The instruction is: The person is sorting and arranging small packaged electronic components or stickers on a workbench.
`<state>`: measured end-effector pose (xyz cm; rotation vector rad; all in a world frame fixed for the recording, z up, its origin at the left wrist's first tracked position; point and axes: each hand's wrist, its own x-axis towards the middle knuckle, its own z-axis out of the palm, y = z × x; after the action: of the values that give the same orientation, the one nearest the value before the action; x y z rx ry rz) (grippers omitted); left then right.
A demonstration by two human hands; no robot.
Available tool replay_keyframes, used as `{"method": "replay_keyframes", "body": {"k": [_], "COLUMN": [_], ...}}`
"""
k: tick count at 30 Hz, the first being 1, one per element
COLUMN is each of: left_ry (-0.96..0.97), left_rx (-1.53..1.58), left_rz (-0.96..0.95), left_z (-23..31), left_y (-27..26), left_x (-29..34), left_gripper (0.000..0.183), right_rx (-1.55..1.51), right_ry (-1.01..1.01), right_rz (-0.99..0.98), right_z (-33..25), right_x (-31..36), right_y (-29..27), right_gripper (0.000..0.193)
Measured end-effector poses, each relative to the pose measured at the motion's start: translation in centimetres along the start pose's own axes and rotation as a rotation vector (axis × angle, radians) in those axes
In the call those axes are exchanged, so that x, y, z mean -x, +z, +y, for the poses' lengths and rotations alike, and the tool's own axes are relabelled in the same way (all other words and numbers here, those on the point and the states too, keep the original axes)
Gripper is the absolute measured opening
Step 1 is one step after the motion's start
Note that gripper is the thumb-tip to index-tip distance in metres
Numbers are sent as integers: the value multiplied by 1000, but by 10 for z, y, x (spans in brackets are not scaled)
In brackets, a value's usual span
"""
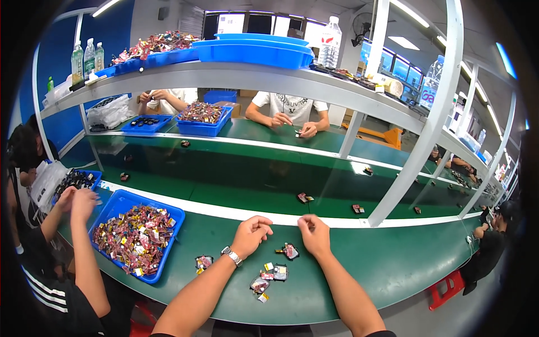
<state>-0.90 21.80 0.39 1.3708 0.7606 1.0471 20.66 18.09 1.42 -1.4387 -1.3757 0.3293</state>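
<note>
Bare forearms [351, 292] cross the near edge of a green worktop [404, 264], the left hand [254, 237] loosely curled, the right hand [315, 235] with fingers bent inward, both near the white far edge; whether either holds something small cannot be told. One small electronic assembly [289, 251] lies between the wrists, with a loose cluster of assemblies [279, 272] closer to the near edge, where a dragging sleeve or elbow could sweep pieces off. Another unit [204, 262] lies left of the left forearm, where the metal watch [232, 256] could snag it. Toward the worktop's left end, a heaped blue tray [181, 216] stands close to the near edge; a knock from the neighbour's arm [92, 264] could spill its parts.
</note>
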Motion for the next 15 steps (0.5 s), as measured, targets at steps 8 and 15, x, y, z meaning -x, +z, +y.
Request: {"method": "replay_keyframes", "body": {"k": [8,15], "left_ry": [69,-8], "left_rx": [-106,-151], "left_rz": [-47,-57], "left_z": [-4,-6], "left_y": [5,3], "left_x": [-2,-3], "left_gripper": [17,23], "right_rx": [368,343], "right_ry": [-103,-278], "right_rz": [-257,-605], "right_z": [-36,-41], "right_x": [66,12], "right_y": [-30,-23], "right_gripper": [53,43]}}
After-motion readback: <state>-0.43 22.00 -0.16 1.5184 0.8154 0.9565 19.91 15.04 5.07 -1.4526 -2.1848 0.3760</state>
